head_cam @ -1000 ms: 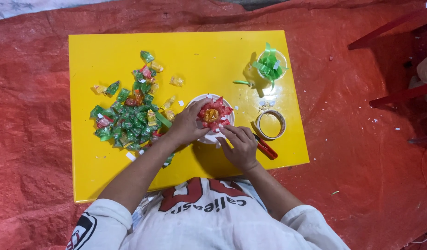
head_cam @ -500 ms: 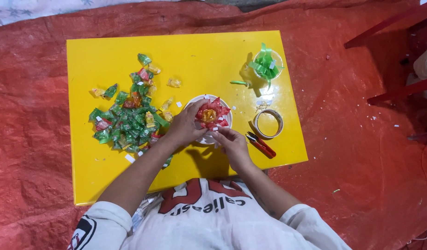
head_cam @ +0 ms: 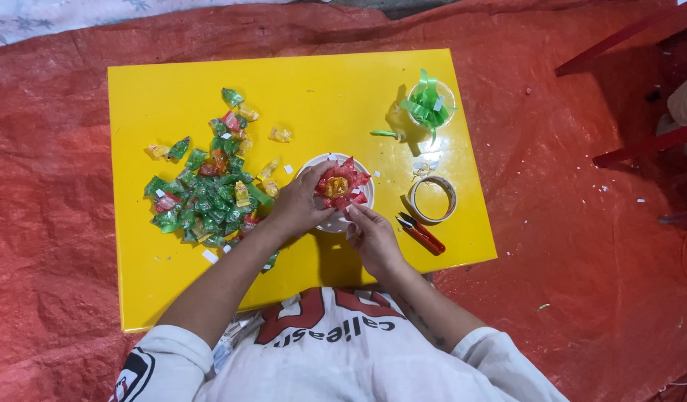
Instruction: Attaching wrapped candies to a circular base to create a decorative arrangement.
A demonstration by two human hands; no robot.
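Wrapper flower: a red and yellow rosette (head_cam: pixel 339 187) of folded sweet wrappers sits in the middle of a white round base (head_cam: pixel 363 202), near the front centre of the yellow table (head_cam: pixel 299 89).
What just changed: a second ago the right hand lay further right, its fingers over the base's lower right edge beside the tape; now it has slid in and down to the near rim. The red snips (head_cam: pixel 420 231), half covered by that hand before, lie in full view.
What that means: my read is that a petal has been seated and the hands are steadying the piece; the rosette looks fuller, though small detail is hard to tell.
Left hand: the left hand (head_cam: pixel 299 205) reaches in from the lower left, forearm slanting across the table, palm down against the left side of the base.
Left fingers: curled narrowly around the rim and the outer red petals, gripping the flower's edge.
Right hand: the right hand (head_cam: pixel 373 237) comes up from the body, wrist bent, just below the base.
Right fingers: drawn together, tips touching the near rim; whether they pinch a wrapper I cannot tell.
Around it: a heap of green, red and yellow wrappers (head_cam: pixel 206 190) to the left, a tape ring (head_cam: pixel 432 199) to the right, a cup of green strips (head_cam: pixel 429 104) behind it.
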